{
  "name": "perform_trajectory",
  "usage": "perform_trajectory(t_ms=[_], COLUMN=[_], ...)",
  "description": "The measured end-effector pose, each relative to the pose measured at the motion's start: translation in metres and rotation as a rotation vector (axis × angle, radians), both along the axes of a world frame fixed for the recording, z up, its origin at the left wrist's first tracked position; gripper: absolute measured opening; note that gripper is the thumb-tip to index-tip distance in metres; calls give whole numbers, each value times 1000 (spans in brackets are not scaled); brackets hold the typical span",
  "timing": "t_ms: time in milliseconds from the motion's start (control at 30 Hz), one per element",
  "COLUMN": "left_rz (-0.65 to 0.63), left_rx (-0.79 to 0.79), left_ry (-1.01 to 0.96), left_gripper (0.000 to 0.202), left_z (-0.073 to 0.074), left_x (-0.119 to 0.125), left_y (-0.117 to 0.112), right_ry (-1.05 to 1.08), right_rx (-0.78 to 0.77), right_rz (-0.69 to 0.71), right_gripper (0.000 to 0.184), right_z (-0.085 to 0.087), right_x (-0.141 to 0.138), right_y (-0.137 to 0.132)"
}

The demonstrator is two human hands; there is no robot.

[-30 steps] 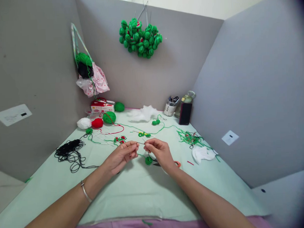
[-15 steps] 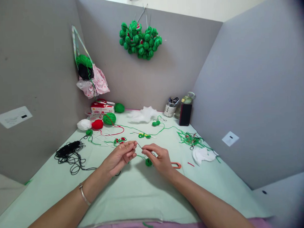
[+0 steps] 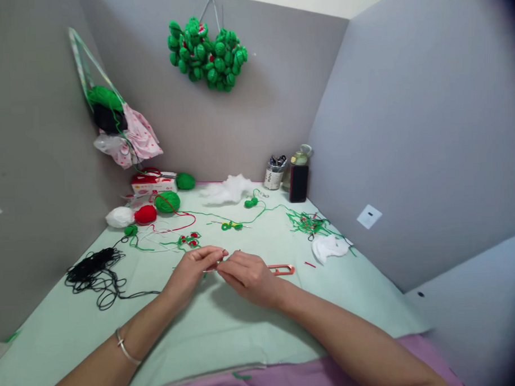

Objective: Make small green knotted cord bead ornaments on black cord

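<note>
In front of me, above the mat, my two hands meet fingertip to fingertip. My left hand pinches at a dark strand tip that looks like black yarn. Closed and turned palm down, my right hand covers most of what it holds. A thin, pale, needle-like stick shows between the hands, at the right fingertips. Some green yarn peeks out below it. Just past my right hand lies an orange loop-shaped handle, partly hidden by the hand. Small green-and-red crocheted pieces lie beyond my left hand.
A black yarn tangle lies left, near white, red and green balls. White stuffing, a pen cup and a phone stand behind. Green scraps lie right. Grey partitions surround the mat.
My hands have come together, and the dark strand stretched between them is now mostly hidden. The right hand has turned palm down. The view has swung right.
</note>
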State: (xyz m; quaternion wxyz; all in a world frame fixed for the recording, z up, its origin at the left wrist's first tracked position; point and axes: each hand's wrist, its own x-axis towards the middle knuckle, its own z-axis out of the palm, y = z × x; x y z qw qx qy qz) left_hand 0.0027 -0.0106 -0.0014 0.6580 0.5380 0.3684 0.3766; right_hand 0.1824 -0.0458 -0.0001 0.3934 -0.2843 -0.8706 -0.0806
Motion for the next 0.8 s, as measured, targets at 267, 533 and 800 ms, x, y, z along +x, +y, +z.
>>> perform_trajectory(t_ms=[267, 533, 800], left_rz=[-44, 72, 149], left_rx=[409, 276, 124], left_ry=[316, 224, -21], left_gripper=[22, 23, 27], left_z=[-6, -7, -5], left_x=[5, 2, 4], left_y=[-3, 6, 4], right_ry=[-5, 206, 365], right_rx=[-101, -329, -819], right_rz=[-116, -56, -69], right_gripper=[19, 17, 15], right_z=[6, 5, 10], right_x=[26, 23, 17], right_y=[12, 16, 12])
